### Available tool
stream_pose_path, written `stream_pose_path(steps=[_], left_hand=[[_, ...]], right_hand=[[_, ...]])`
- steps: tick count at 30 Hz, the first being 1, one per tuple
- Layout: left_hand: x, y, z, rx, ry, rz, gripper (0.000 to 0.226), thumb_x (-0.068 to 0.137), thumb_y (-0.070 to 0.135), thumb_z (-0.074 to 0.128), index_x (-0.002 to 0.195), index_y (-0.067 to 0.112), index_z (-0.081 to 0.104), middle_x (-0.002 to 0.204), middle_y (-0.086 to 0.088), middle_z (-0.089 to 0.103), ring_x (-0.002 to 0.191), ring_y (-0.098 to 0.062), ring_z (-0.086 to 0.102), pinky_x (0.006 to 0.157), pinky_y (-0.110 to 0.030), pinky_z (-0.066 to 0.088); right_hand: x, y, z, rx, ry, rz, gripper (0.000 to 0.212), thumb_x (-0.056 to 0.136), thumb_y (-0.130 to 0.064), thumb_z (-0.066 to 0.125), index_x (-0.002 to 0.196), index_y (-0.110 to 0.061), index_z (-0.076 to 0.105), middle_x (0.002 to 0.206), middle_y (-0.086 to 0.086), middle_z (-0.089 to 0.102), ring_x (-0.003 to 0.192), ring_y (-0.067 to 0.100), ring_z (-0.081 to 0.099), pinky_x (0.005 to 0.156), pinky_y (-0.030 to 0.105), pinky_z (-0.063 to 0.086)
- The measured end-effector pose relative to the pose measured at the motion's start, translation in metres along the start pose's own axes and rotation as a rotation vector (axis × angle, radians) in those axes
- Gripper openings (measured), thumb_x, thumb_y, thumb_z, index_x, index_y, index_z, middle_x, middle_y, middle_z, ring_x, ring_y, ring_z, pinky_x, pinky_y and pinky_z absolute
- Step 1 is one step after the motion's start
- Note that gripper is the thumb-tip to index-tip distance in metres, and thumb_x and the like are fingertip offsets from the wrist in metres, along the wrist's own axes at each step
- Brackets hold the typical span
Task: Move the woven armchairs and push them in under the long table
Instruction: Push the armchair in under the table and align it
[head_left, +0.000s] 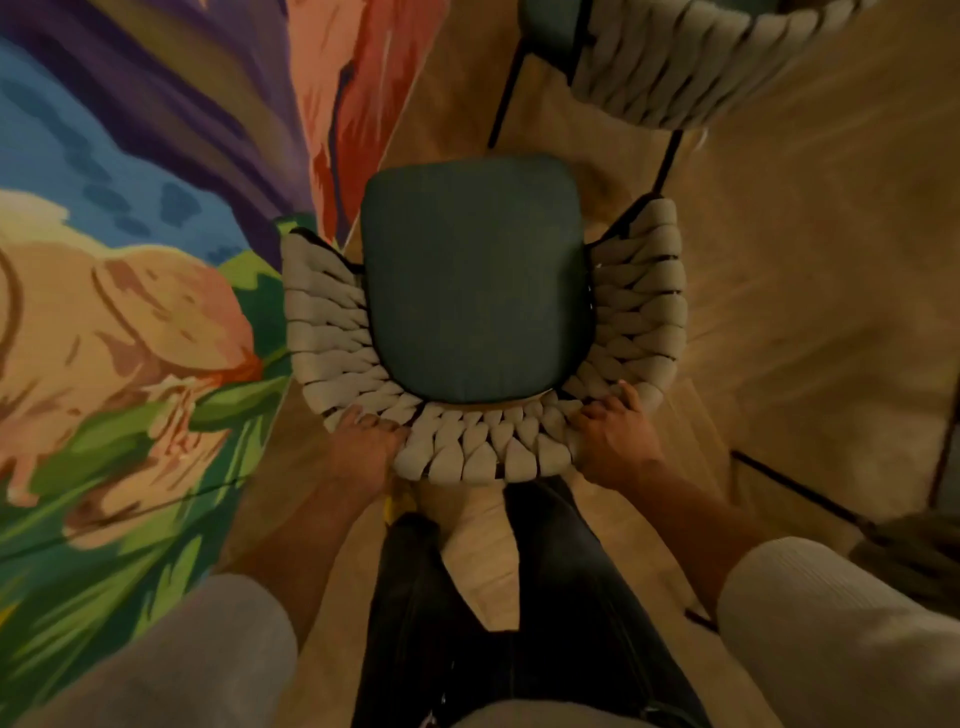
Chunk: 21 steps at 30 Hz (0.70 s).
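A woven armchair (639, 312) with thick cream rope weave and a teal seat cushion (472, 280) stands right in front of me, seen from above, its back toward my legs. My left hand (363, 441) grips the back's rim at its left corner. My right hand (613, 431) grips the rim at the right corner, fingers curled over the weave. A second woven armchair (691, 67) is partly in view at the top right. The long table is not in view.
A brightly painted mural wall (130, 260) runs along the left, close to the chair's left arm. Light wooden floor (805, 312) stretches to the right. Thin black chair legs (506, 88) cross the floor ahead. A dark object (914, 561) sits at the right edge.
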<state>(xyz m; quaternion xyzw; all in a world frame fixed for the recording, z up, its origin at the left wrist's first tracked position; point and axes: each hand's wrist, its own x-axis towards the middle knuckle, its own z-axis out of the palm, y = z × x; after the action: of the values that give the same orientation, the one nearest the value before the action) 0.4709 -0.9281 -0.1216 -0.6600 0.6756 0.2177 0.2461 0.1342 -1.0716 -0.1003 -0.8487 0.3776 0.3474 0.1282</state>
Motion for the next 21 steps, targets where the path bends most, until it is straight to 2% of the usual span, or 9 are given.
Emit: stream_pose_path(steps=[2, 4, 9, 13, 17, 21], left_hand=[[0.003, -0.014, -0.004, -0.003, 0.011, 0.031, 0.054, 0.045, 0.025, 0.085, 0.098, 0.035, 0.077, 0.087, 0.007, 0.075, 0.08, -0.022, 0.068, 0.094, -0.039, 0.037], [0.004, -0.028, -0.005, 0.005, 0.01, 0.075, 0.051, 0.052, 0.028, 0.082, 0.101, 0.034, 0.076, 0.09, 0.007, 0.075, 0.083, -0.021, 0.069, 0.094, -0.039, 0.039], [-0.003, -0.056, -0.006, 0.061, 0.027, 0.189, 0.04, 0.072, 0.033, 0.068, 0.112, 0.03, 0.072, 0.107, 0.004, 0.075, 0.101, -0.021, 0.067, 0.11, -0.044, 0.027], [-0.002, -0.072, -0.02, 0.16, -0.035, 0.269, 0.047, 0.085, 0.044, 0.059, 0.13, 0.031, 0.063, 0.129, 0.004, 0.067, 0.121, -0.021, 0.06, 0.12, -0.045, 0.019], [0.009, -0.07, -0.027, 0.269, -0.051, 0.332, 0.044, 0.089, 0.041, 0.057, 0.133, 0.034, 0.059, 0.133, 0.007, 0.064, 0.124, -0.018, 0.057, 0.123, -0.048, 0.015], [0.026, -0.054, -0.036, 0.373, -0.05, 0.433, 0.043, 0.09, 0.031, 0.059, 0.132, 0.035, 0.058, 0.131, 0.006, 0.065, 0.124, -0.019, 0.057, 0.122, -0.049, 0.016]], right_hand=[[-0.003, -0.015, -0.003, 0.019, 0.022, 0.05, 0.063, 0.085, -0.051, 0.059, 0.145, -0.032, 0.052, 0.142, -0.001, 0.058, 0.14, 0.026, 0.042, 0.125, 0.053, 0.005], [-0.006, -0.031, -0.006, 0.028, 0.038, 0.119, 0.06, 0.087, -0.05, 0.062, 0.143, -0.033, 0.053, 0.142, -0.003, 0.058, 0.141, 0.025, 0.041, 0.126, 0.051, 0.005], [-0.022, -0.074, -0.004, 0.08, 0.069, 0.246, 0.054, 0.089, -0.047, 0.063, 0.141, -0.038, 0.056, 0.146, -0.007, 0.056, 0.145, 0.023, 0.038, 0.126, 0.048, 0.006], [-0.039, -0.11, 0.012, 0.162, 0.044, 0.313, 0.054, 0.083, -0.047, 0.063, 0.136, -0.038, 0.06, 0.134, -0.007, 0.064, 0.137, 0.024, 0.046, 0.125, 0.048, 0.009], [-0.059, -0.134, 0.034, 0.244, 0.023, 0.404, 0.058, 0.075, -0.049, 0.068, 0.131, -0.036, 0.064, 0.126, -0.006, 0.067, 0.131, 0.024, 0.049, 0.125, 0.047, 0.008], [-0.08, -0.142, 0.056, 0.334, 0.026, 0.499, 0.054, 0.077, -0.047, 0.067, 0.13, -0.035, 0.065, 0.126, -0.007, 0.067, 0.132, 0.024, 0.048, 0.124, 0.046, 0.004]])
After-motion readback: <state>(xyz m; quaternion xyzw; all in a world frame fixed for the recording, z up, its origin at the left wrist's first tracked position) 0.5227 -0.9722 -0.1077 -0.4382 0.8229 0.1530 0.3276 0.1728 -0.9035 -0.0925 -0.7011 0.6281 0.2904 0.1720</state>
